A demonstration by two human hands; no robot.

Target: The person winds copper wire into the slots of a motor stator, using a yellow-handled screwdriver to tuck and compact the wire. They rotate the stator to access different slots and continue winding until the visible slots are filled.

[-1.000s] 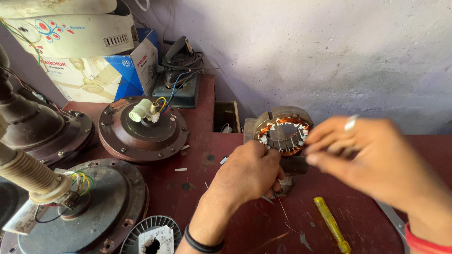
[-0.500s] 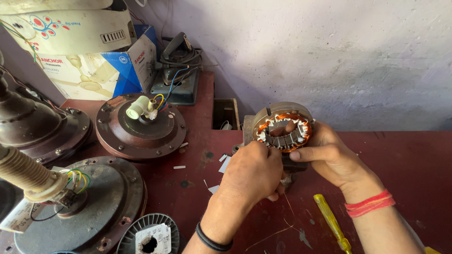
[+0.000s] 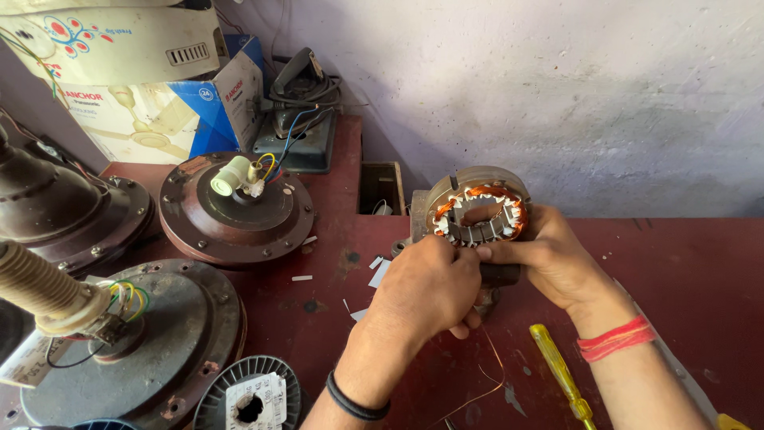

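A ring-shaped fan stator [image 3: 477, 209] with copper windings and white slot paper stands on edge on the dark red workbench [image 3: 700, 271], mounted on a small metal stand. My left hand [image 3: 426, 291] reaches up to its lower rim, fingers pinched against the slots. My right hand [image 3: 549, 255] grips the stator's lower right edge and steadies it. A thin copper wire [image 3: 489, 374] trails down across the bench below my hands. What my left fingertips pinch is hidden.
A yellow-handled screwdriver [image 3: 561, 374] lies near my right forearm. Brown ceiling-fan motor housings [image 3: 235, 211] [image 3: 135, 342] sit at left, with a wire spool [image 3: 247, 394] at the front edge. Cardboard boxes [image 3: 159, 87] and a soldering tool stand at the back. A plastered wall [image 3: 557, 87] rises behind.
My right hand came down from mid-air in front of the stator and took hold of its lower right edge. My left hand stayed at the stator's lower rim.
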